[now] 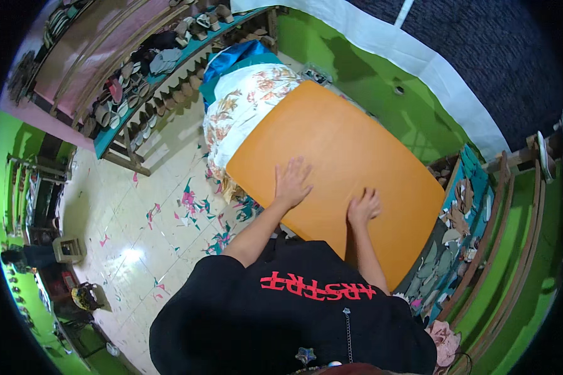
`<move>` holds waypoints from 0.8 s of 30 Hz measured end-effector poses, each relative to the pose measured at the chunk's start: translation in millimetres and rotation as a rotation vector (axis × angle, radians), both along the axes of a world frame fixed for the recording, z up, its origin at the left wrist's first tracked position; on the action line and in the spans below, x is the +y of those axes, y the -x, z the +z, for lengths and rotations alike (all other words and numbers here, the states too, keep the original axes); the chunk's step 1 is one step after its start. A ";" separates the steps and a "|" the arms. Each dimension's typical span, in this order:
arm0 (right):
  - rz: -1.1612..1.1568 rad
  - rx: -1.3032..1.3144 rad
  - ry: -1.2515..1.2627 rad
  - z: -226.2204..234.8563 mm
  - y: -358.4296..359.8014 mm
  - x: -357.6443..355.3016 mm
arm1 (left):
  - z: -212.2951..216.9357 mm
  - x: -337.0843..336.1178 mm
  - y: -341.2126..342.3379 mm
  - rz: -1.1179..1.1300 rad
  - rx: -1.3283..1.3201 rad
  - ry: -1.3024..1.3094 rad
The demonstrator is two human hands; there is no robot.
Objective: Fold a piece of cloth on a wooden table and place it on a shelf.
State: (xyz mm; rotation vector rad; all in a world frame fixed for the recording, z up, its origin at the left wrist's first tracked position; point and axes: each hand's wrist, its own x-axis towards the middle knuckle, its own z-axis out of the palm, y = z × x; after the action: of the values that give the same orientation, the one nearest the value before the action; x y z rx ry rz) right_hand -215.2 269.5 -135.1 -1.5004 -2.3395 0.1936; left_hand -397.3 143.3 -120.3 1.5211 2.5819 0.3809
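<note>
A large, smooth orange sheet (331,125) with rounded edges lies spread out in front of me. My left hand (293,181) rests flat on it near its left side, fingers spread and holding nothing. Farther right, my right hand (365,207) is on the same sheet with its fingers curled inward. Whether anything small is between those fingers is hidden. White floral cloth (231,119) shows beyond the sheet's left edge, with shiny blue cloth (241,56) past it.
Shoes fill a teal-topped rack (162,78) at the far left. Pink and teal scraps (191,203) litter the tiled floor (125,219). Cut pieces (435,269) lie on a teal surface to my right, beside wooden rails (513,250). A small stool (67,250) stands far left.
</note>
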 end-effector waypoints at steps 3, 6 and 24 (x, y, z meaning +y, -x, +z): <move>0.189 -0.016 0.162 25.0 60.1 -20.2 | 3.7 -26.2 49.6 0.204 0.058 0.009; 0.285 0.020 0.232 28.0 110.0 -31.5 | 2.4 -40.3 101.0 0.361 0.069 0.001; 0.124 -0.004 0.042 21.8 209.2 -1.8 | 2.5 36.4 199.8 0.381 -0.250 -0.008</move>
State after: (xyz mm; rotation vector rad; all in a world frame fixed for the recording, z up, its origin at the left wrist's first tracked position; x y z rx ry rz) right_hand -424.4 267.7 -113.3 -1.3761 -2.4474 0.2726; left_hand -597.1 179.7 -117.8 0.9052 2.6540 0.5771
